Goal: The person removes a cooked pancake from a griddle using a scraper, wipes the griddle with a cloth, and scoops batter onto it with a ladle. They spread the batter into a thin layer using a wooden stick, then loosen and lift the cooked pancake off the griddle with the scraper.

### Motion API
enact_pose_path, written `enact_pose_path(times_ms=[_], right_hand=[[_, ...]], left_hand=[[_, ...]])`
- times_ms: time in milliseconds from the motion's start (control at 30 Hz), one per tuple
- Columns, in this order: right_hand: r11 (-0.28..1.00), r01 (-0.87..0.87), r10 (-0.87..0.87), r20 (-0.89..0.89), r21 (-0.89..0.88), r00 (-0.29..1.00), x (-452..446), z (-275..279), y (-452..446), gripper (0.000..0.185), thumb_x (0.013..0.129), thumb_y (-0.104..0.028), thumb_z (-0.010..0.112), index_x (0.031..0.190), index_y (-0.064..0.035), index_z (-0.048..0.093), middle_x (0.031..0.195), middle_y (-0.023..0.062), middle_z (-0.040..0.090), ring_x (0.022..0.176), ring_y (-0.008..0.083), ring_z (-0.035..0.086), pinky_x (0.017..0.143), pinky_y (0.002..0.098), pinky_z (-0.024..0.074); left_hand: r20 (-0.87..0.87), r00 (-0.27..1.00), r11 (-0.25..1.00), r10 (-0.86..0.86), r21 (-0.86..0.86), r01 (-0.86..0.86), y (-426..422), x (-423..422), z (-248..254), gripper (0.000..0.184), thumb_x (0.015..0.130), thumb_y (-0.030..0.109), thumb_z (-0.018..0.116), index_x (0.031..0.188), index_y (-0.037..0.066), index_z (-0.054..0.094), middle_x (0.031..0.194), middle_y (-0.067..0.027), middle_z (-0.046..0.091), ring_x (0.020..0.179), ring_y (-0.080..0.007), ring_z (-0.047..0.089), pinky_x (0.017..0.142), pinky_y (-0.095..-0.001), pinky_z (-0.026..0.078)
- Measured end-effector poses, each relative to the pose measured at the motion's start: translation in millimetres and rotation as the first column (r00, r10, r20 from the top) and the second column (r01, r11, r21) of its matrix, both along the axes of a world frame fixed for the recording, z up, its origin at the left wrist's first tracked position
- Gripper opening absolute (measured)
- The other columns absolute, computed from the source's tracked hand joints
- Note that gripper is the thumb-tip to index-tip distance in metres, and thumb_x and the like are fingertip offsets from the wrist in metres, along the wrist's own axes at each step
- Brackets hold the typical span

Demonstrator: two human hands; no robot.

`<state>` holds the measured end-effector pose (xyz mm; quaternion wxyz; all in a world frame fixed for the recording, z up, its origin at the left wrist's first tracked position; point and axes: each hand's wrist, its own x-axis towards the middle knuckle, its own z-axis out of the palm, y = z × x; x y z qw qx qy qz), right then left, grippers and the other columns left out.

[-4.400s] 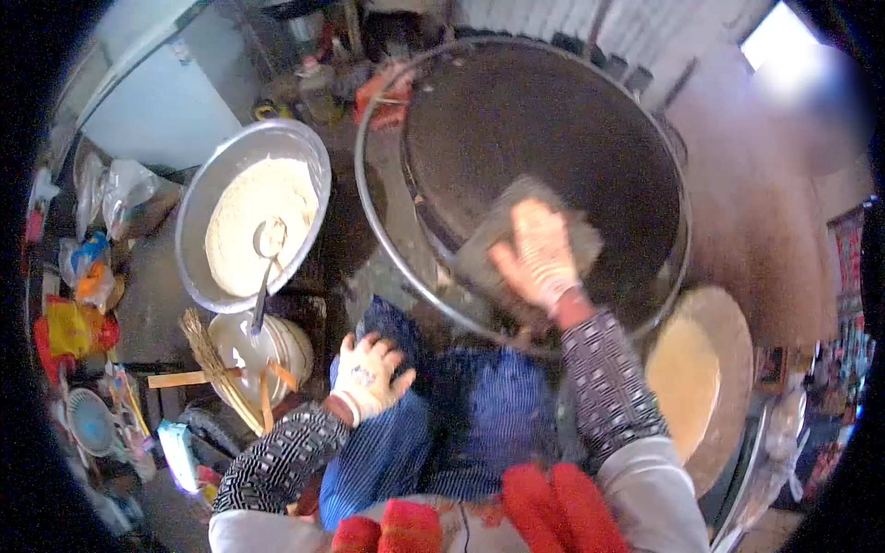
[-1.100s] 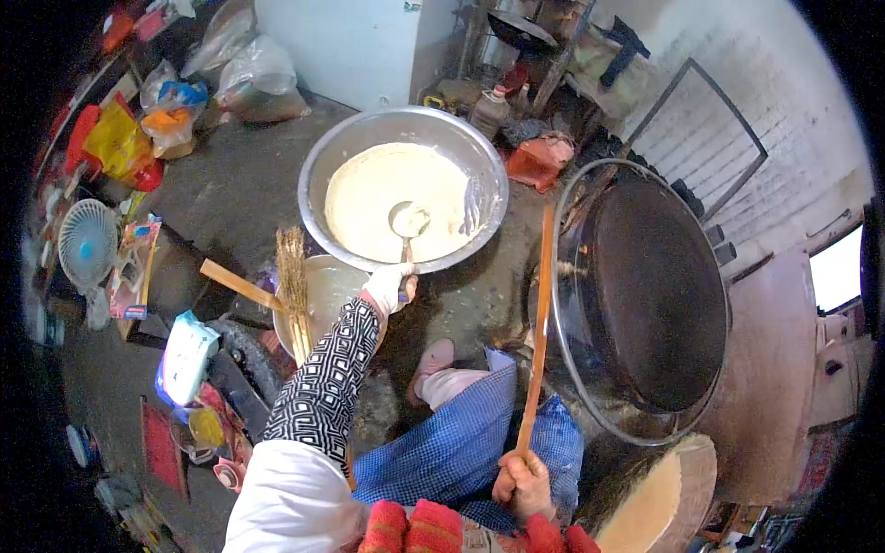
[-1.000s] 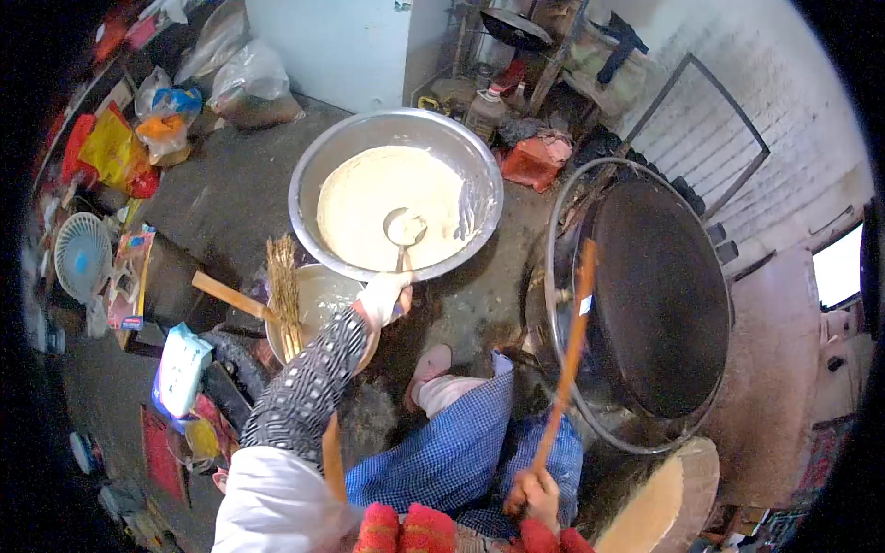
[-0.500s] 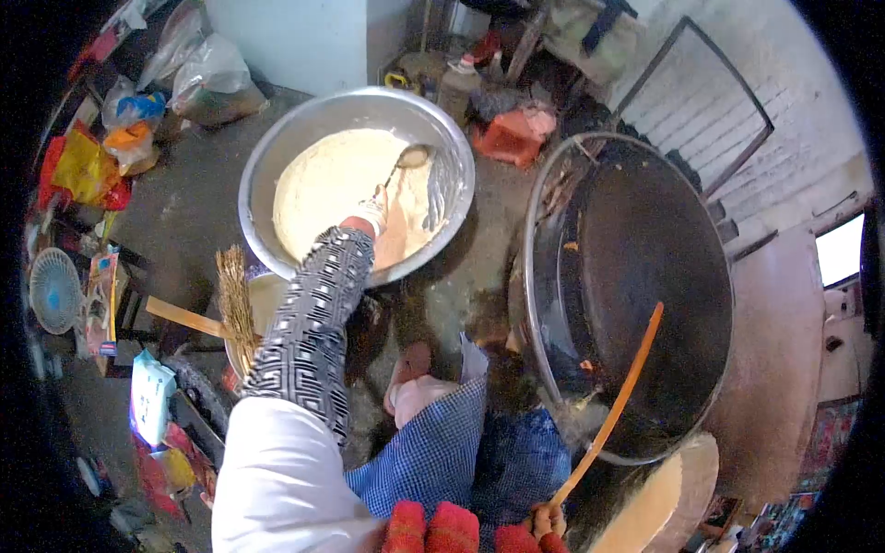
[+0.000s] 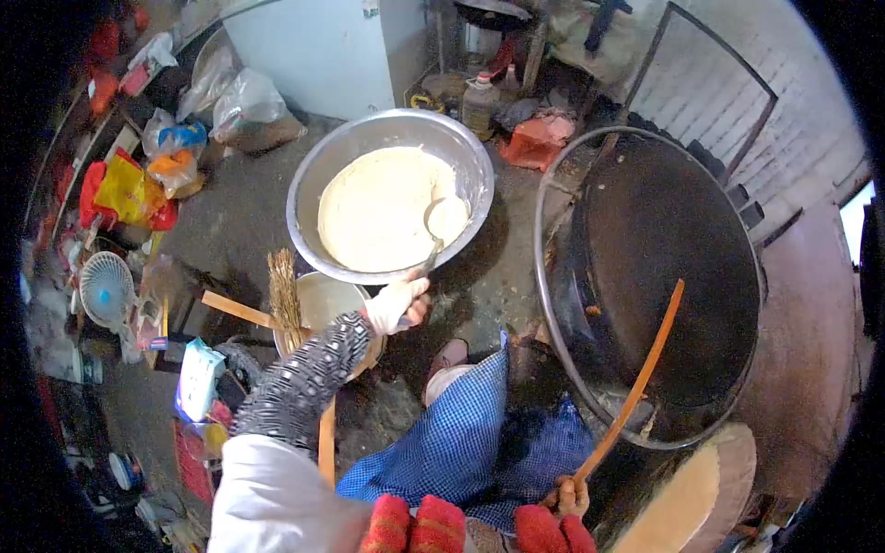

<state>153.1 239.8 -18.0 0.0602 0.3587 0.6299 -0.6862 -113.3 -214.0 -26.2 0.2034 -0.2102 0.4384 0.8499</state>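
Note:
My left hand [image 5: 398, 306], with white cloth about it, grips the handle of a ladle [image 5: 431, 252] at the near rim of a wide metal basin [image 5: 309, 230]. The ladle's bowl is at the basin's right side and looks full of pale batter. More thick, cream-coloured batter [image 5: 373, 207] fills the basin. My right hand [image 5: 569, 498] is closed around the lower end of a long, slightly curved wooden strip [image 5: 631, 396]. The strip's far end reaches over a large round dark griddle [image 5: 678, 249].
A pale bucket [image 5: 323, 297] with a straw brush [image 5: 282, 290] stands left of my forearm. A round board [image 5: 673, 502] lies below the griddle. Plastic bags [image 5: 253, 111], a white basket [image 5: 106, 288] and a wipes packet [image 5: 198, 380] are at left. A bottle [image 5: 479, 103] stands behind.
My left hand has drawn back toward me, bringing the ladle from the basin's far right side to its near right side. My right hand still holds the wooden strip; the view has shifted.

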Motion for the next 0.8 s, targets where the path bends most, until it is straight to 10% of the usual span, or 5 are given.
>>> enact_pose_path(times_ms=[100, 300, 533, 600, 800], right_hand=[[0.999, 0.011, -0.012, -0.031, -0.037, 0.999, 2, 28, -6, 0.019, 0.091, -0.023, 0.062, 0.096, -0.0051, 0.058, 0.059, 0.0043, 0.054, 0.045, 0.015, 0.048, 0.041, 0.0329, 0.0434], [0.995, 0.102, -0.101, -0.083, 0.005, 0.991, 25, 55, -1, 0.015, 0.092, -0.02, 0.055, 0.1, -0.0064, 0.056, 0.058, 0.0017, 0.048, 0.046, 0.0127, 0.044, 0.042, 0.0322, 0.0392], [0.995, 0.006, -0.019, -0.131, -0.097, 0.991, 18, 54, 10, 0.013, 0.095, -0.015, 0.056, 0.103, -0.0053, 0.058, 0.067, 0.0014, 0.056, 0.052, 0.0113, 0.052, 0.047, 0.0274, 0.0438], [0.988, -0.028, -0.003, -0.201, -0.15, 0.98, 4, 50, 8, 0.013, 0.096, -0.017, 0.056, 0.102, -0.0054, 0.058, 0.067, 0.0005, 0.056, 0.052, 0.0113, 0.053, 0.046, 0.0276, 0.0438], [0.99, 0.001, 0.061, -0.428, 0.145, 0.902, -67, 67, 30, 0.018, 0.098, -0.018, 0.054, 0.101, -0.0008, 0.055, 0.068, 0.0076, 0.064, 0.06, 0.0136, 0.062, 0.057, 0.028, 0.0495]], left_hand=[[0.301, 0.953, 0.643, -0.005, 0.732, -0.228, 29, -14, -20, 0.029, 0.098, 0.033, 0.056, 0.082, 0.011, 0.045, 0.057, 0.0085, 0.034, 0.043, -0.003, 0.033, 0.037, -0.019, 0.029], [0.246, 0.968, 0.604, 0.036, 0.767, -0.217, 46, 58, 21, 0.035, 0.1, 0.037, 0.053, 0.074, 0.015, 0.041, 0.056, 0.0088, 0.034, 0.041, -0.003, 0.032, 0.035, -0.0187, 0.027], [0.103, 0.976, 0.977, 0.193, -0.109, -0.182, -44, 99, 11, 0.004, 0.095, 0.012, 0.056, 0.097, 0.009, 0.058, 0.078, 0.002, 0.057, 0.056, -0.0048, 0.05, 0.04, -0.0168, 0.037], [-0.265, 0.897, 0.653, -0.355, -0.757, 0.035, -26, 104, 53, 0.011, 0.093, 0.007, 0.053, 0.101, 0.004, 0.059, 0.08, -0.0006, 0.059, 0.061, -0.0036, 0.055, 0.045, -0.0156, 0.042], [0.035, 0.969, 0.932, 0.244, 0.267, -0.244, -63, 85, 77, 0.017, 0.102, 0.021, 0.049, 0.105, 0.005, 0.053, 0.076, -0.001, 0.048, 0.052, -0.0028, 0.041, 0.038, -0.0145, 0.037]])
